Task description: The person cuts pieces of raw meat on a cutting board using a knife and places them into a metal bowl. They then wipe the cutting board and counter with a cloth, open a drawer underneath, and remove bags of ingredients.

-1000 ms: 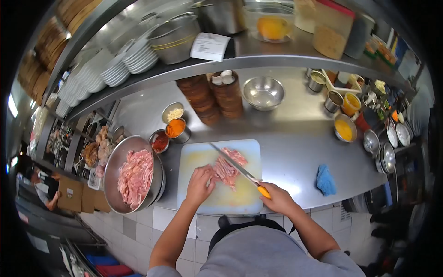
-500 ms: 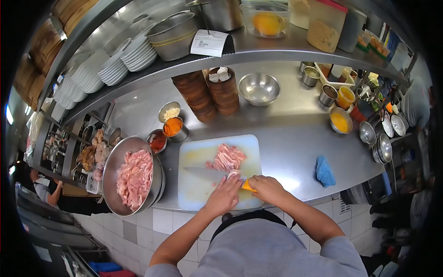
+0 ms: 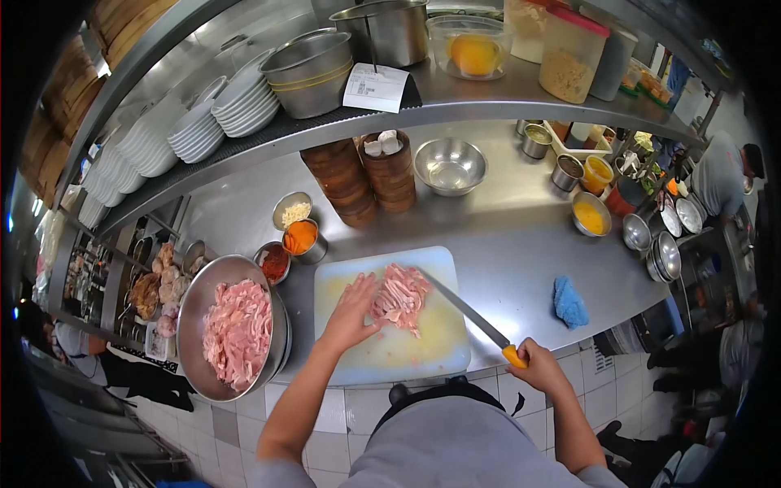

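Observation:
A heap of sliced pink meat (image 3: 399,299) lies on the white cutting board (image 3: 423,358). My left hand (image 3: 353,311) rests at the heap's left side, fingers extended and spread a little. Off the board's right edge, my right hand (image 3: 538,363) grips the yellow handle of a long knife (image 3: 472,312). The blade slants up and left, its tip by the meat's upper right. To the left of the board stands a big steel bowl (image 3: 192,325) filled with more sliced meat (image 3: 237,332).
Small containers of red (image 3: 273,262), orange (image 3: 300,237) and pale food (image 3: 294,213) stand behind the board's left. Farther back are wooden steamers (image 3: 389,175) and a steel bowl (image 3: 450,167). A blue cloth (image 3: 570,302) lies right. Co-workers appear at right (image 3: 721,175) and left (image 3: 81,342).
My left hand has moved left and up, off the knife area to the meat's left side. My right hand has carried the knife right and down, its blade now right of the meat.

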`<move>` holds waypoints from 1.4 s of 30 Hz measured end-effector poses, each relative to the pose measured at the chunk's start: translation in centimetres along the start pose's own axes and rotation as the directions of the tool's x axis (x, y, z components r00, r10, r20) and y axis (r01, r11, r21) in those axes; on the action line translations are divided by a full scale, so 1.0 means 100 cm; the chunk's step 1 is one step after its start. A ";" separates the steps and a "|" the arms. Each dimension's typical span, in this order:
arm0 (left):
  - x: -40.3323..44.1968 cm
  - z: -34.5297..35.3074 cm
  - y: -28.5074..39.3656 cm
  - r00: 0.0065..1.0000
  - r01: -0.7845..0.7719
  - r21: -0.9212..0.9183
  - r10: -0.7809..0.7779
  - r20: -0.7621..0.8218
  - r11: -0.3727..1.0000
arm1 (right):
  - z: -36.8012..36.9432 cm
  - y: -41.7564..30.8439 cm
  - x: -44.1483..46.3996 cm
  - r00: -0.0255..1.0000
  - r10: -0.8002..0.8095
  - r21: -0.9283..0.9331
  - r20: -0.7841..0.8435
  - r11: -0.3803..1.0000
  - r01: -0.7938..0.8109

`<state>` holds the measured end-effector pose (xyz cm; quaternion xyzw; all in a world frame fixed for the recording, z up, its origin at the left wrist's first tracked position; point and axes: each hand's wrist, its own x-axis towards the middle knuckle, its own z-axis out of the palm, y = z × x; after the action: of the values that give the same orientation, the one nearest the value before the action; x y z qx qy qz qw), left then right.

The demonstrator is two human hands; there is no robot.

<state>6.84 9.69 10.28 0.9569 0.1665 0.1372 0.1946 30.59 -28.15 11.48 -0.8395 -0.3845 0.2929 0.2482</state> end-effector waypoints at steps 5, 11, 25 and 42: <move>0.026 0.020 -0.038 0.871 -0.270 0.172 0.164 0.463 0.947 | 0.027 0.001 -0.018 0.983 0.138 0.182 -0.123 0.977 -0.114; 0.081 0.019 -0.030 0.769 -0.430 0.207 0.236 0.594 0.879 | 0.041 -0.009 -0.034 0.966 0.205 0.238 -0.158 0.957 -0.164; 0.082 0.035 -0.034 0.787 -0.268 0.090 0.164 0.595 0.959 | 0.064 -0.004 -0.054 0.951 0.242 0.274 -0.193 0.944 -0.184; 0.015 0.056 0.002 0.956 0.201 0.195 -0.236 0.173 0.960 | 0.073 -0.010 0.024 1.000 0.019 0.219 -0.024 0.976 -0.013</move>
<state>10.14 8.22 5.68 0.9547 0.2631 0.0055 0.1389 26.34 -24.23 6.25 -0.8138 -0.3398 0.3246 0.3419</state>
